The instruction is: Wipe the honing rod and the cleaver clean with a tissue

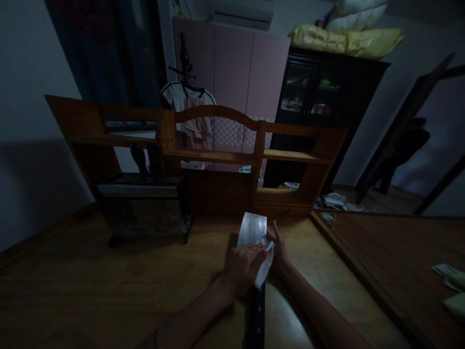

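Note:
A kitchen cleaver (252, 228) with a wide metal blade points away from me, its black riveted handle nearest my body. My left hand (244, 264) lies over the blade with fingers closed on a crumpled white tissue (265, 269), which is pressed against the metal. On the right side of the blade, my right hand (278, 249) holds the cleaver by its edge, one finger pointing up. Part of that grip is hidden behind the tissue and blade. The wooden tabletop (163, 291) is beneath both hands.
A dark knife block (145, 208) with black handles stands at the left. A wooden shelf rack (218, 160) runs along the back, and a raised wooden edge (348, 261) borders the right. Pale packets (454, 281) lie farther right. A person (403, 145) stands near the doorway.

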`<state>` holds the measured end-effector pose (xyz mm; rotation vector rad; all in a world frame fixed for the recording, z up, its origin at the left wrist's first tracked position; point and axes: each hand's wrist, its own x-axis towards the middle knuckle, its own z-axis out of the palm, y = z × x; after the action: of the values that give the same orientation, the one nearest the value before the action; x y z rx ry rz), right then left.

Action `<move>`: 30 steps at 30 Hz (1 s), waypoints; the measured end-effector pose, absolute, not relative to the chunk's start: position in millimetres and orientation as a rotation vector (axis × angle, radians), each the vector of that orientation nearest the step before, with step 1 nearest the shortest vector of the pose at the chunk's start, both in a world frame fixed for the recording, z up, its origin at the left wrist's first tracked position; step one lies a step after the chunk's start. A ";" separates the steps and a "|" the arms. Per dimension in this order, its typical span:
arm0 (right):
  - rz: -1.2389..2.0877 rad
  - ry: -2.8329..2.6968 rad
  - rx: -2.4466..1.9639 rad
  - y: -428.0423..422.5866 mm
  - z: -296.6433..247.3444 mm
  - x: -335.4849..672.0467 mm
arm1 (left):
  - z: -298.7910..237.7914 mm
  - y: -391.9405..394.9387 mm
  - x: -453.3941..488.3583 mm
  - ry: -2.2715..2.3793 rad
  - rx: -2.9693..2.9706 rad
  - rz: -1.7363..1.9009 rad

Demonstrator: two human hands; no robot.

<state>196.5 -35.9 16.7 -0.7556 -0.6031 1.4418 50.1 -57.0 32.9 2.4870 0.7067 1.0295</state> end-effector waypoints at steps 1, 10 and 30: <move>1.433 -0.600 -0.765 -36.8 17.0 196.5 | 32.3 -57.0 49.8 0.711 2.459 1.053; 1.380 -0.453 -0.733 -32.8 13.7 200.6 | 28.2 -56.5 49.8 0.706 2.370 1.193; 1.449 -0.510 -0.691 -40.3 19.5 201.4 | 21.1 -45.0 50.1 0.864 2.636 1.039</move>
<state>201.4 -40.3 19.5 -0.6912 -0.5100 1.4486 50.1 -45.0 21.1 2.6358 0.8639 1.0387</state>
